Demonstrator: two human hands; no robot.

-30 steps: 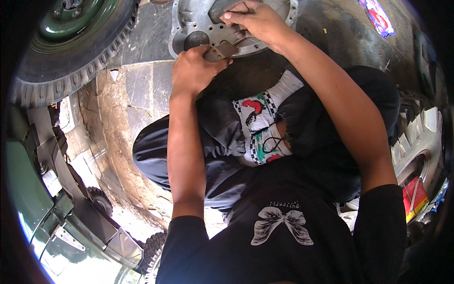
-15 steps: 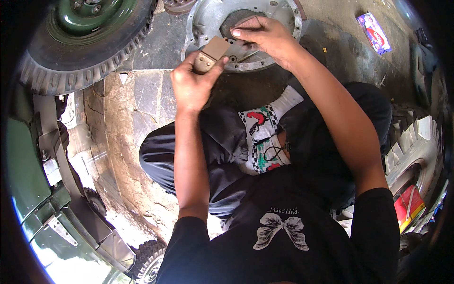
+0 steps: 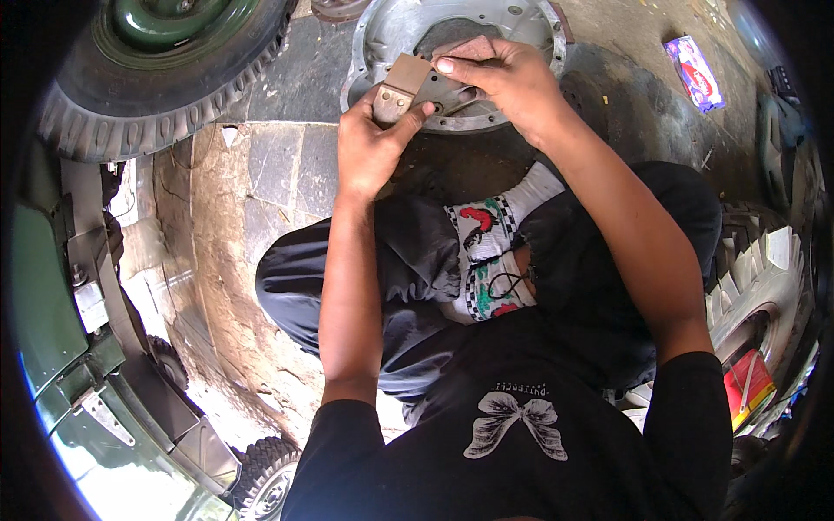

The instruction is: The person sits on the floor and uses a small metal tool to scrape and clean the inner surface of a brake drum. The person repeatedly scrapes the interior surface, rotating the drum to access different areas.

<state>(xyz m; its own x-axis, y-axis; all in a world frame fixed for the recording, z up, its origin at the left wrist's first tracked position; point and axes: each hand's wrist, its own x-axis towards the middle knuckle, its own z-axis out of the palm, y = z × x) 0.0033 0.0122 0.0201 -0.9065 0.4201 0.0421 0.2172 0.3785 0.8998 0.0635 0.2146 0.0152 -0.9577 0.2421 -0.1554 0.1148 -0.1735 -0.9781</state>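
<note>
My left hand (image 3: pixel 367 149) is closed on a flat friction pad (image 3: pixel 407 75), a tan block joined to a metal plate with rivet holes. Its thumb presses the plate end, and the tan face points up. My right hand (image 3: pixel 526 94) pinches a thin reddish-brown sheet (image 3: pixel 472 49) that looks like sandpaper. The thumb and sheet are close beside the pad's upper right edge; whether they touch it I cannot tell. Both hands are above a round cast-metal housing (image 3: pixel 368 54) with bolt holes around its rim, lying on the floor.
A large tyre (image 3: pixel 113 113) on a green wheel lies at the upper left. Green vehicle bodywork (image 3: pixel 43 295) lines the left side. A purple packet (image 3: pixel 693 74) is on the floor at upper right. Another tyre (image 3: pixel 747 295) and a red-and-yellow package (image 3: pixel 749 386) are at my right.
My left hand has moved a little right and up with the pad, which is turned slightly more upright. My right hand has shifted slightly right and down, still holding the sheet.
</note>
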